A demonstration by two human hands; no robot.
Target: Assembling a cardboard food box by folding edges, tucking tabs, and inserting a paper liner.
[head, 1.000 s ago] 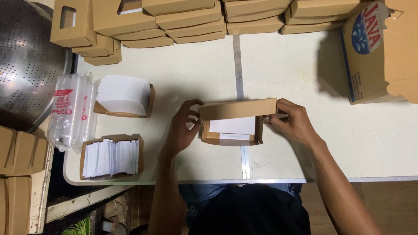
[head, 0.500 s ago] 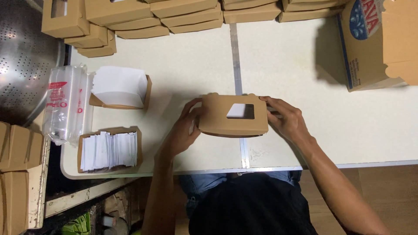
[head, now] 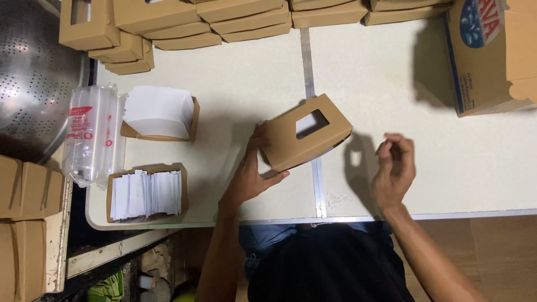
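Note:
My left hand [head: 250,176] grips a closed brown cardboard box [head: 305,133] with a rectangular window cut in its lid. The box is lifted off the white table [head: 251,84] and tilted, its right end higher. Something white shows through the window. My right hand [head: 394,168] hovers apart from the box to its right, fingers loosely curled, holding nothing.
Stacks of closed brown boxes [head: 168,28] line the far edge. A box of white paper sheets [head: 159,114], a box of small white packets [head: 146,193] and a sleeve of clear plastic cups [head: 92,134] lie left. A large carton [head: 495,53] stands far right, a metal colander [head: 33,72] far left.
The box lid was folded shut over the white contents. My right hand let go and drew away to the right, while my left hand lifted and tilted the closed box.

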